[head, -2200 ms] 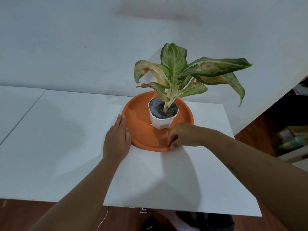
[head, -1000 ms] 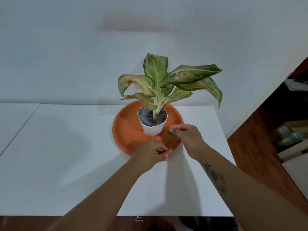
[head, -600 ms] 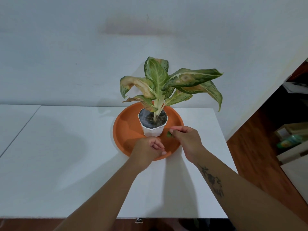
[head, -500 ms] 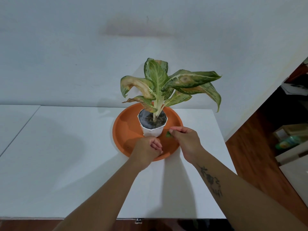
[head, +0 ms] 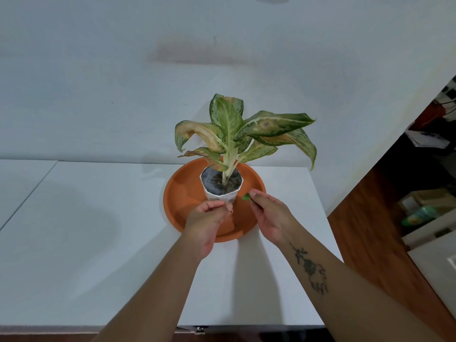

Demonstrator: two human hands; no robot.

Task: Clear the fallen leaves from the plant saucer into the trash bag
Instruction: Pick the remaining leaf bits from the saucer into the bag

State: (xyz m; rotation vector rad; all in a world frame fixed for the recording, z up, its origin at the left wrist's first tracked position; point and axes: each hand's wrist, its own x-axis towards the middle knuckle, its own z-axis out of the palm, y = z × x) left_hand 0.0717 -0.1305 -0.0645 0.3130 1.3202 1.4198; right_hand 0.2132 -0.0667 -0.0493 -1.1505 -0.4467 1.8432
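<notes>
The right hand [head: 270,218] pinches a green leaf scrap [head: 246,197] above the saucer [head: 177,206], just beside the pot [head: 220,191]. The left hand [head: 206,222] hovers alongside, fingertips pinched together; whether it holds anything is unclear. Collecting seems underway; next, carry the scrap to the trash bag, which is out of view.

Both forearms are bare, sleeveless; the right forearm [head: 345,285] carries a dark floral tattoo [head: 311,270].

Saucer [head: 177,206] front behind hands.
</notes>
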